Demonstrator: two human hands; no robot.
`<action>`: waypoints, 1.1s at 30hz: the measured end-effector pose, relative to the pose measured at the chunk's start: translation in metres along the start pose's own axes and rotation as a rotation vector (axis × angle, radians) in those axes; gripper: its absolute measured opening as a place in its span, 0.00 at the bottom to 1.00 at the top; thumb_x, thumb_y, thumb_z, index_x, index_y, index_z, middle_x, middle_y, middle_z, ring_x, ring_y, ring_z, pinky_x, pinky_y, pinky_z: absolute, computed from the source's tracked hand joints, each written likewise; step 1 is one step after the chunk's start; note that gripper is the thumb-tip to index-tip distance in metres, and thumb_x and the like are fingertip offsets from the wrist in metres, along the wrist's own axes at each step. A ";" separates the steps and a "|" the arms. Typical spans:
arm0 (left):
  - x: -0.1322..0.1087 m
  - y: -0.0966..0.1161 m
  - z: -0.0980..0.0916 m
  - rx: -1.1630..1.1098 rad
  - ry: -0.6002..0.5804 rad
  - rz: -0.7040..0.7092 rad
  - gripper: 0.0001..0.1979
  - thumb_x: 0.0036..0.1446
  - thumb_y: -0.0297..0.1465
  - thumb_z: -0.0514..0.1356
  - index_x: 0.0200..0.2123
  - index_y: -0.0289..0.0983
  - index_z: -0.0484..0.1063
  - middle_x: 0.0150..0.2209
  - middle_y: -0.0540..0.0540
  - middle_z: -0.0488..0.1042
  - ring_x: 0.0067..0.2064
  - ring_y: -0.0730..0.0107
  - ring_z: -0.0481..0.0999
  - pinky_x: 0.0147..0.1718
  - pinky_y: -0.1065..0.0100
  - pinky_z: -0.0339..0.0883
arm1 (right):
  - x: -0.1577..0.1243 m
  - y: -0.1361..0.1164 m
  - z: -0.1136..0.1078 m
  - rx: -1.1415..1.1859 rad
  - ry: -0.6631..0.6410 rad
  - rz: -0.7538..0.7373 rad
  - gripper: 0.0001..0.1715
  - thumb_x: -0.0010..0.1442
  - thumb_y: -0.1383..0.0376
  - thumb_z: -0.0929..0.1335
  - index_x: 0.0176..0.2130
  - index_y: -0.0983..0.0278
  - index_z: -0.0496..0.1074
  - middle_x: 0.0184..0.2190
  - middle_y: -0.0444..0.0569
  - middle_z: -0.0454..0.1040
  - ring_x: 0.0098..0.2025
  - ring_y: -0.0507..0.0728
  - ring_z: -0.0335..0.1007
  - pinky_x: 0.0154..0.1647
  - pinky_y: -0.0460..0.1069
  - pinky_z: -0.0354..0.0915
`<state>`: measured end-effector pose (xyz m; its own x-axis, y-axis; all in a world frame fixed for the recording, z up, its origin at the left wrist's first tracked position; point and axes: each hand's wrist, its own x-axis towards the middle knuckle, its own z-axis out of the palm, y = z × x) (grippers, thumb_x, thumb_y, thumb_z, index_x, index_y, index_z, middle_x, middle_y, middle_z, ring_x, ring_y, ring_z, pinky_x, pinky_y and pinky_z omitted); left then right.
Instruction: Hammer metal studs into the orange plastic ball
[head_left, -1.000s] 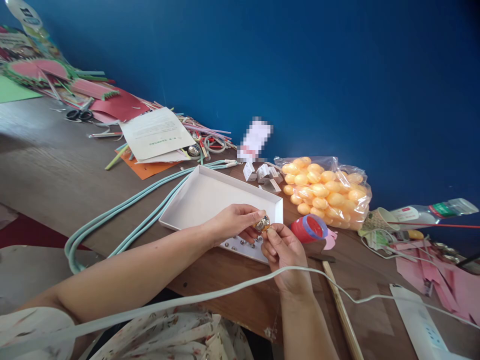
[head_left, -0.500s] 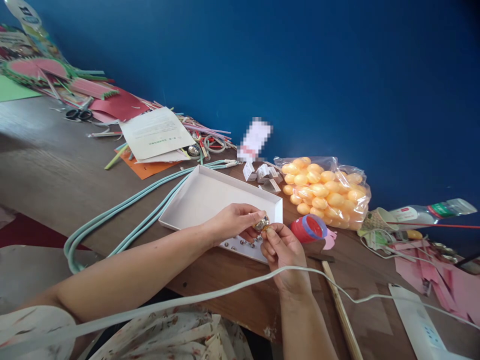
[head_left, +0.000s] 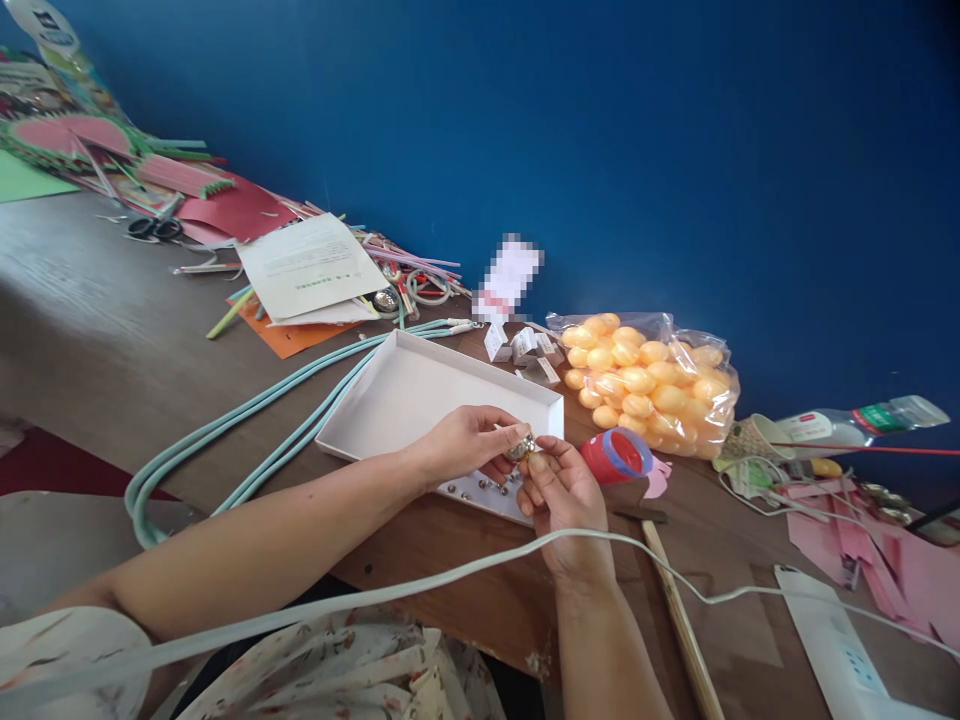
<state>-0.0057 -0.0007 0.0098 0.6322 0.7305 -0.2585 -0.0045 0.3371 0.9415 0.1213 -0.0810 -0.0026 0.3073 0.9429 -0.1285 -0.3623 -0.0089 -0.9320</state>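
My left hand (head_left: pixel 486 440) holds a shiny round metal bell (head_left: pixel 519 448) between thumb and fingers, over the near right corner of a shallow white box lid (head_left: pixel 420 385). Close against it, my right hand (head_left: pixel 559 485) pinches a small golden bit at the bell's right side. My fingers hide much of the bell, so I cannot tell what that bit is. Several small silvery metal pieces (head_left: pixel 484 484) lie in the lid below my hands. A red cup with a blue rim (head_left: pixel 616 456) stands just right of my right hand.
A clear bag of orange balls (head_left: pixel 652 385) lies behind the cup. A hammer (head_left: pixel 675 610) and a white power strip (head_left: pixel 832 640) lie at the right. A white cord (head_left: pixel 450 578) crosses before my forearms. Pale green tubing (head_left: pixel 247 410), papers (head_left: pixel 311 265) and scissors (head_left: pixel 156 226) lie left.
Both hands stay together at the bell. The bell has turned slightly in my fingers, and my right fingertips have shifted a little on it. The rest is unchanged.
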 end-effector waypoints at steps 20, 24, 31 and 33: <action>0.005 -0.004 -0.002 -0.110 0.018 -0.038 0.25 0.45 0.49 0.65 0.35 0.32 0.73 0.25 0.47 0.74 0.25 0.75 0.73 0.28 0.69 0.72 | -0.003 -0.005 -0.002 -0.271 0.028 -0.149 0.20 0.57 0.57 0.69 0.47 0.63 0.68 0.27 0.42 0.70 0.18 0.45 0.54 0.17 0.43 0.52; 0.007 -0.004 -0.008 -0.147 -0.008 -0.069 0.25 0.46 0.50 0.63 0.34 0.32 0.73 0.27 0.44 0.75 0.26 0.73 0.73 0.30 0.68 0.72 | -0.027 -0.030 -0.008 -0.440 0.175 -0.325 0.19 0.56 0.55 0.68 0.45 0.62 0.69 0.28 0.44 0.71 0.19 0.47 0.57 0.18 0.45 0.56; 0.003 0.001 -0.009 -0.220 -0.026 -0.083 0.21 0.52 0.46 0.61 0.36 0.32 0.73 0.32 0.41 0.76 0.27 0.74 0.74 0.32 0.69 0.73 | -0.083 -0.066 -0.093 -1.305 0.550 -0.164 0.26 0.53 0.45 0.65 0.44 0.58 0.73 0.40 0.54 0.77 0.36 0.63 0.73 0.38 0.57 0.66; 0.002 0.002 -0.007 -0.221 -0.028 -0.079 0.19 0.53 0.45 0.61 0.36 0.33 0.73 0.33 0.41 0.77 0.28 0.75 0.74 0.32 0.70 0.73 | -0.090 -0.058 -0.133 -1.480 0.580 -0.027 0.30 0.53 0.44 0.63 0.47 0.60 0.70 0.45 0.56 0.76 0.41 0.68 0.73 0.42 0.61 0.66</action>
<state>-0.0101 0.0055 0.0093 0.6588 0.6807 -0.3205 -0.1218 0.5169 0.8473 0.2313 -0.2100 0.0182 0.7037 0.7022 0.1087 0.6814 -0.6234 -0.3835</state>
